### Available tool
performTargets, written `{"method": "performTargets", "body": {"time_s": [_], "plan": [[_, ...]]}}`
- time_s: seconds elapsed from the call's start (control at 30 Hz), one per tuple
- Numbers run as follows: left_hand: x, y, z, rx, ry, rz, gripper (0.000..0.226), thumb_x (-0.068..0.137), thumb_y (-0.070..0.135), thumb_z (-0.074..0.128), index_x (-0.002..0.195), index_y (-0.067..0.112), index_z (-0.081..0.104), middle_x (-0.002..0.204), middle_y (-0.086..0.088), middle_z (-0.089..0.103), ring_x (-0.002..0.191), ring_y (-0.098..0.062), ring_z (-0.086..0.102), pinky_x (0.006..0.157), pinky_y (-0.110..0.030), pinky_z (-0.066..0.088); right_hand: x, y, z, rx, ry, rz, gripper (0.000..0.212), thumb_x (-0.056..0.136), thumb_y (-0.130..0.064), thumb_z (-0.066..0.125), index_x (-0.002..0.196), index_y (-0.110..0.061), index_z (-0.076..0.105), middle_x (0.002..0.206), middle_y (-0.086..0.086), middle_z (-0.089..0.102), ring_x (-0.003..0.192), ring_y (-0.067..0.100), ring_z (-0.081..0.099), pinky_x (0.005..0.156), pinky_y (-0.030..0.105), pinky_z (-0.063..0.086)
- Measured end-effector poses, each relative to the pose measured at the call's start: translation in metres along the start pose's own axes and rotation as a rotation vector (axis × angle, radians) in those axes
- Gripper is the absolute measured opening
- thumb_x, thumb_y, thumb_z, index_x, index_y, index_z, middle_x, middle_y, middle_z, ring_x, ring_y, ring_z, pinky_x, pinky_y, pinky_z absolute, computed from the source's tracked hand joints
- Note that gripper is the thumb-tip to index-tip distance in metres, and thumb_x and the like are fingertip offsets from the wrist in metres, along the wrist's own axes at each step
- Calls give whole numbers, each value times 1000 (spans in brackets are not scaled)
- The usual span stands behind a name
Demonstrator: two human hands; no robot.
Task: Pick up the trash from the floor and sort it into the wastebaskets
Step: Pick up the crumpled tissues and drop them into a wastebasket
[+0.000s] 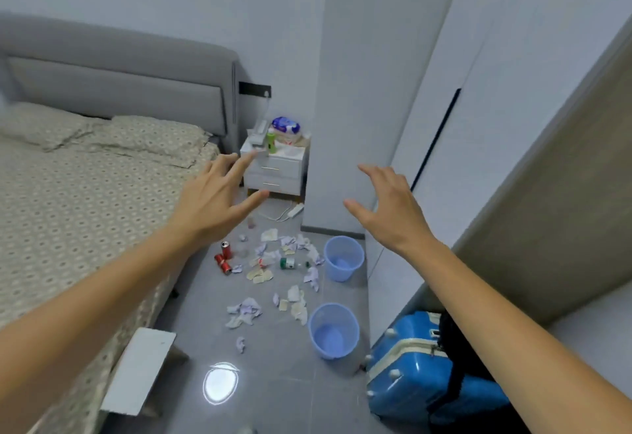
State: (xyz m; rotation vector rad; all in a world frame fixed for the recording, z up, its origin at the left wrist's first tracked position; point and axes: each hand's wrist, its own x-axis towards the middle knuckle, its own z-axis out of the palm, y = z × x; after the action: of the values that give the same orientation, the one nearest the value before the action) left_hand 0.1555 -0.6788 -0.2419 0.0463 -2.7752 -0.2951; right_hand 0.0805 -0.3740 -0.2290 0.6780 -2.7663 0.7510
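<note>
Trash lies scattered on the grey tiled floor between the bed and the wall: several crumpled paper scraps [244, 310], two red cans [224, 259] near the bed, and a clear plastic bottle with a green label [289, 263]. Two light blue wastebaskets stand along the right side, the far wastebasket [343, 257] and the near wastebasket [333, 330], both looking empty. My left hand [213, 199] and my right hand [390, 209] are stretched out in front of me, high above the floor, fingers spread, holding nothing.
A bed [75, 194] with a patterned cover fills the left side. A white nightstand [273, 168] with clutter stands at the far wall, a power strip [295, 209] below it. A blue suitcase [420, 368] lies at the right, a white board [140, 373] leans near the bed.
</note>
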Motion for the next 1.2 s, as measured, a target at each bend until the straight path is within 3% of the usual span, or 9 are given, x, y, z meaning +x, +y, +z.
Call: {"method": "performTargets", "body": {"time_s": [0.23,0.6,0.93,1.2], "plan": [[-49,-119,0,-15,-8,-133,79,91,77,29,158,37,19,143,-11,45,126,-34,47,96,-50,44,32,-91,105,37,-113,-98,67,91,-53,61,149,-28,41,145,0,49,131,23,42,106,41,40],[-31,-243,50,-135,-134,-166,81,92,76,30,159,33,20,140,-6,45,125,-31,47,99,-51,44,74,-137,220,59,-208,49,66,93,-53,62,151,-30,39,144,-2,49,132,19,42,103,37,39],[42,-268,117,-152,-204,-161,78,94,71,36,159,31,23,140,-6,46,127,-30,46,98,-47,43,140,-84,276,100,-242,113,62,93,-51,62,147,-27,43,140,-3,50,131,19,42,101,34,39],[105,-289,246,-135,-281,-267,75,95,68,37,158,29,26,134,-6,49,122,-27,48,91,-43,44,220,14,405,179,-393,150,59,90,-51,62,142,-28,48,137,-2,51,130,25,45,104,45,44]]}}
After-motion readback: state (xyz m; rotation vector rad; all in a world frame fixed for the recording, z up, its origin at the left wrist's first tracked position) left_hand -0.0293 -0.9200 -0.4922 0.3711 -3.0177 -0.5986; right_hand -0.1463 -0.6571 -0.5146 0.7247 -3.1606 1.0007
